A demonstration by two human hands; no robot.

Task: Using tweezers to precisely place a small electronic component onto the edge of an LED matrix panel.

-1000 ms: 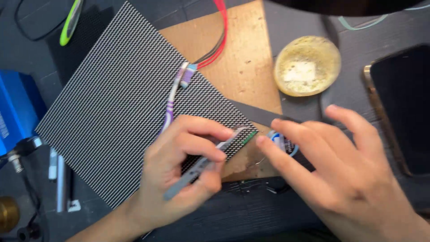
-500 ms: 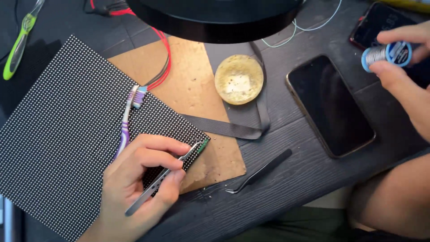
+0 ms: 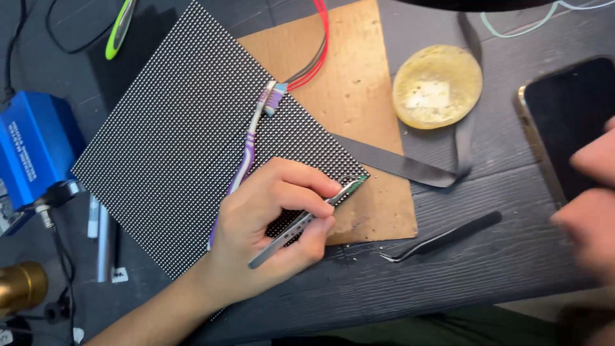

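Left hand: our left hand pinches slim silver metal tweezers, their tips at the right corner of the black dotted square panel.
Right hand: our right hand, blurred, right of the panel; grip cannot be told.
Black tweezers: curved black tweezers lie on the dark wooden table, right of the panel.

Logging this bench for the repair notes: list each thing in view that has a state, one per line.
Left hand: closed on silver tweezers, tips at the LED panel's corner.
LED panel: lying flat, unlit, half on the cork mat.
Toothbrush: lying on the panel.
Black tweezers: lying loose on the table.
Phone: screen dark.
Right hand: blurred, grip unclear.
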